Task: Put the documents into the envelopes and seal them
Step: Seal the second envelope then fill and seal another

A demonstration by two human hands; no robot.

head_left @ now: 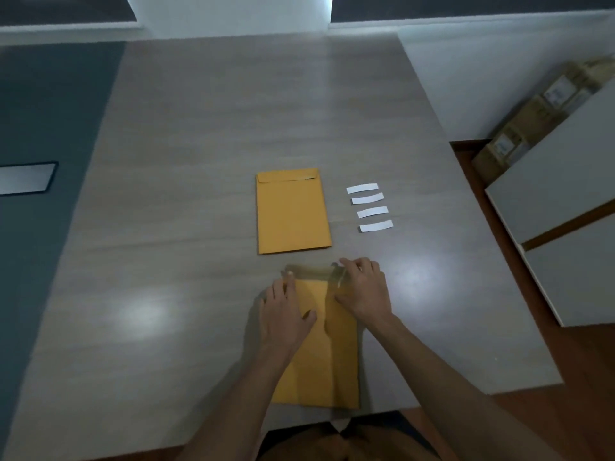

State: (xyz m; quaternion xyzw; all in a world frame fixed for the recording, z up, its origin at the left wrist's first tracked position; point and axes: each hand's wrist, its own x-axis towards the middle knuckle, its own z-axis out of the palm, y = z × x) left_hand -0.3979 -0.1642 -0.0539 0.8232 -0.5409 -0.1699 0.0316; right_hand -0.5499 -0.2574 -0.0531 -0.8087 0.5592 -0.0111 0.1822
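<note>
Grey laminate table (206,134) carries one manila envelope (293,211) at the centre, flap folded, apparently done. I work the near envelope (319,354): my left hand (283,314) presses it flat, my right hand (362,287) pinches its blurred flap. Four white liner strips (369,207) lie right.

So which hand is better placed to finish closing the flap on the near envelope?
Probably the right hand: its fingers are curled at the blurred flap of the near manila envelope. The left hand lies flat on the envelope, holding it down.
</note>
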